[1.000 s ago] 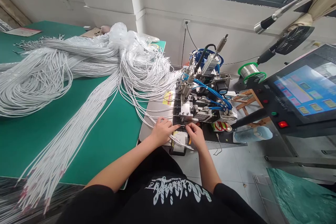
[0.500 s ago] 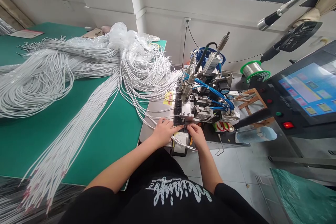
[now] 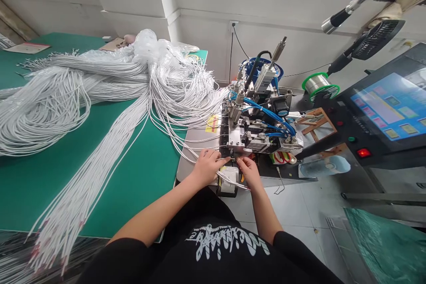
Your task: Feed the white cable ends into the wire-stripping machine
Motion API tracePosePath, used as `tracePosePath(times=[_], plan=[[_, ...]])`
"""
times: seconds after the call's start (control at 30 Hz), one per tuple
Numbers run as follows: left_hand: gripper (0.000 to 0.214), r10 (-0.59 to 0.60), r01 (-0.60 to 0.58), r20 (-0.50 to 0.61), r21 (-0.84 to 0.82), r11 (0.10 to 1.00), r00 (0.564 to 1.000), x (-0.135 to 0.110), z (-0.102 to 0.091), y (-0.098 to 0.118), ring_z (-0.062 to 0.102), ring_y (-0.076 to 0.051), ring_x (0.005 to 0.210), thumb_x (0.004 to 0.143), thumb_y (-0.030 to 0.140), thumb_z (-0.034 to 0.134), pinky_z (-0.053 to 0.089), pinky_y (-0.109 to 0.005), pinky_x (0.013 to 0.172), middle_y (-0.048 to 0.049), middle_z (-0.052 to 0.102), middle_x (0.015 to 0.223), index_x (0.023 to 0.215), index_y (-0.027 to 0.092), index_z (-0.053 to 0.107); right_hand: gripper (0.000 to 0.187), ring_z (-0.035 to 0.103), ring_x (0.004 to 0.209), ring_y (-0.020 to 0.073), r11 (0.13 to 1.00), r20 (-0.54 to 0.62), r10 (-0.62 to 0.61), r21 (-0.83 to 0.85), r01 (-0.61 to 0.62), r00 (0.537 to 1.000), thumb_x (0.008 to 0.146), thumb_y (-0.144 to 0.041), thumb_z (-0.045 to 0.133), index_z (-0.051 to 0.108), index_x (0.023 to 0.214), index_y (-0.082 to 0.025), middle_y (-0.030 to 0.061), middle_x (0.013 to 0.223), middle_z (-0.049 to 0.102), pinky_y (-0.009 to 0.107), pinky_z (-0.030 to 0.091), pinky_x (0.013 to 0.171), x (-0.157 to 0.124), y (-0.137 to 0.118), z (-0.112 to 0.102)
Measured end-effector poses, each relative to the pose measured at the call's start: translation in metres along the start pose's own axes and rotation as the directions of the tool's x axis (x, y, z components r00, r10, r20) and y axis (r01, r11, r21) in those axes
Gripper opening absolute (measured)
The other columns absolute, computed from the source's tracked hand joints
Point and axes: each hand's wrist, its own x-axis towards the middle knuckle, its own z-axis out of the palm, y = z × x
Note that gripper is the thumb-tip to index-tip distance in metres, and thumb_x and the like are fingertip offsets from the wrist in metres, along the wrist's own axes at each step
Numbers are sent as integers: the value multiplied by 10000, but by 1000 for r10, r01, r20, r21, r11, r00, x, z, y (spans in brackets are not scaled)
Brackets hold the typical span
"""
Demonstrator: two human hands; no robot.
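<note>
My left hand (image 3: pixel 208 166) is closed round a few white cables (image 3: pixel 234 181), whose free ends stick out to the right below my fingers. Its index finger points to the front edge of the machine (image 3: pixel 234 135). Close beside that fingertip, my right hand (image 3: pixel 250 172) has thumb and index finger pinched together at the machine's near end. Whatever lies in this pinch is too small to make out. Several white cables run from the big bundle (image 3: pixel 186 93) into the machine's left side.
A green table (image 3: pixel 140 186) on the left carries the cable bundle, with plastic wrap (image 3: pixel 146 46) over it. At the right stand a control screen (image 3: pixel 392 106) and a solder wire spool (image 3: pixel 319 86). A light-coloured roll (image 3: pixel 229 179) sits below my hands.
The whole view has shifted slightly. Both hands stay at the machine's near end, with only small finger movement.
</note>
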Motion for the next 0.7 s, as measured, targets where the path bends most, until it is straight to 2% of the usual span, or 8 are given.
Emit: tracePosePath(times=[0.2, 0.47, 0.7], plan=[[415, -39, 33, -122, -50, 998, 992, -6, 2, -4, 523, -236, 1041, 771, 112, 542, 315, -434, 924, -71, 637, 1102, 1151, 243, 646, 419, 412, 549, 130, 987, -48, -56, -156, 48, 997, 794, -572, 595, 556, 665, -175, -28, 570, 468, 245, 313, 531, -10, -4, -6], [377, -59, 48, -155, -71, 996, 986, -6, 2, -4, 548, -238, 1018, 768, 111, 550, 323, -448, 919, -69, 660, 1081, 1106, 229, 667, 383, 460, 595, 146, 969, -61, -124, -222, 108, 990, 839, -532, 566, 564, 691, -179, -5, 614, 501, 249, 356, 570, -20, -21, -15], [324, -82, 69, -179, -77, 995, 980, -4, 0, -3, 563, -236, 992, 790, 118, 553, 338, -443, 895, -68, 669, 1043, 1070, 219, 682, 371, 445, 583, 137, 965, -39, -123, -240, 110, 992, 866, -515, 552, 561, 702, -182, -6, 619, 505, 242, 350, 550, -27, -31, -14]])
